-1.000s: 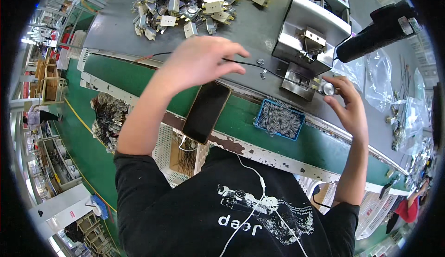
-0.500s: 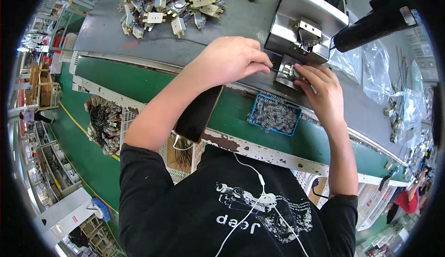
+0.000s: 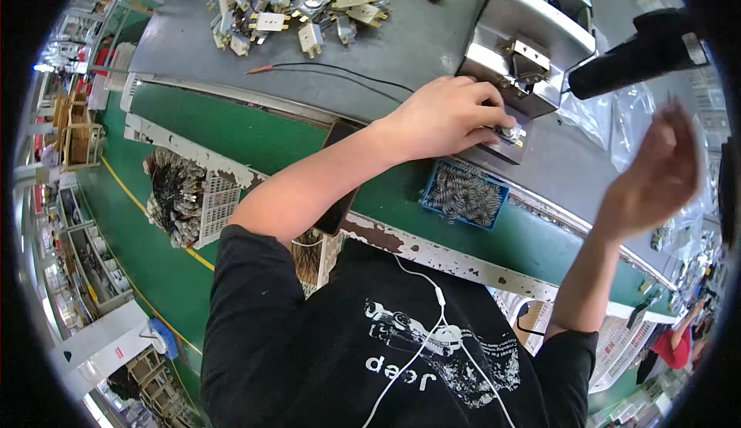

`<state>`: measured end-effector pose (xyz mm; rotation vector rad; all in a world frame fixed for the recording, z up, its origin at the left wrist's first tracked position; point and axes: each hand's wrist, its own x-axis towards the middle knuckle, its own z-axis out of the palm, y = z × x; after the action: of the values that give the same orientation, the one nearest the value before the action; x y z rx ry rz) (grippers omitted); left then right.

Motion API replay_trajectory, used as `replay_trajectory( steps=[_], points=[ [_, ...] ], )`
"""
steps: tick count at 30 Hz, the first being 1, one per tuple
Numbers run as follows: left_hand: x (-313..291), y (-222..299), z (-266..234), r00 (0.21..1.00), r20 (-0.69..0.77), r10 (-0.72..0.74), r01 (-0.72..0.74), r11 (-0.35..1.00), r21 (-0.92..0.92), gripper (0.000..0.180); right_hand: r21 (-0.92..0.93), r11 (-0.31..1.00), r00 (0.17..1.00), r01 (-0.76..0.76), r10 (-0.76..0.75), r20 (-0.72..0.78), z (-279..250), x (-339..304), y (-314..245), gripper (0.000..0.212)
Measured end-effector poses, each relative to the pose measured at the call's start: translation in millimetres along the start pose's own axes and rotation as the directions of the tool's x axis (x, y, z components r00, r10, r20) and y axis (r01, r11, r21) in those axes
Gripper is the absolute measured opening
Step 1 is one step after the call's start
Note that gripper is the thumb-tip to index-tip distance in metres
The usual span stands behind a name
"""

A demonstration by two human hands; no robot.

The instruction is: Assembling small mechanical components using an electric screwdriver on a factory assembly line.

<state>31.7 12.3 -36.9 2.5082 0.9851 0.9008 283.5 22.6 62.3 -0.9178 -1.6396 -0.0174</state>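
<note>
My left hand (image 3: pixel 455 118) reaches over the bench edge with its fingers bent onto a small silvery metal part (image 3: pixel 507 130). That part sits on a metal block (image 3: pixel 505 150) in front of a steel bench machine (image 3: pixel 505 61). A thin black cable (image 3: pixel 343 67) with a reddish end lies on the bench and runs under my left hand. Off to the right, my right hand (image 3: pixel 656 169) is raised and smeared by motion, apart from the block. Its fingers are too blurred to show whether they hold anything.
A blue tray (image 3: pixel 424 196) of small springs is near the bench's front edge. Switch-like metal parts (image 3: pixel 309 38) are heaped at far left. A black cylindrical tool (image 3: pixel 633 57) juts in beside the machine. Clear plastic bags (image 3: pixel 629 115) lie at right; a phone (image 3: pixel 337 212) lies under my left forearm.
My right hand has left the metal block and swung right and up. My left hand has moved right onto the small metal part. The black cable now shows stretched out on the bench.
</note>
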Motion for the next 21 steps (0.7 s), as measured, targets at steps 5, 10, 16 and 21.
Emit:
replay_trajectory(
  steps=[5,10,16,21],
  points=[
    [5,-6,5,0.997,-0.061,0.057,-0.06,0.997,-0.05,0.023,0.313,0.933,0.972,-0.178,0.117,0.202,35,55,15,0.038],
    [2,-6,8,0.995,-0.091,0.05,-0.059,0.994,-0.091,0.023,0.437,0.894,0.993,-0.096,0.054,0.106,35,50,-8,0.033],
    [4,-2,3,1.0,-0.028,0.01,-0.011,0.999,-0.032,0.024,0.588,0.739,0.892,-0.328,0.036,0.451,0,50,-3,0.075],
    [9,1,0,1.0,-0.001,-0.015,0.015,0.999,-0.031,0.023,0.594,0.502,0.76,-0.629,0.24,0.604,-1,50,-53,0.077]
  ],
)
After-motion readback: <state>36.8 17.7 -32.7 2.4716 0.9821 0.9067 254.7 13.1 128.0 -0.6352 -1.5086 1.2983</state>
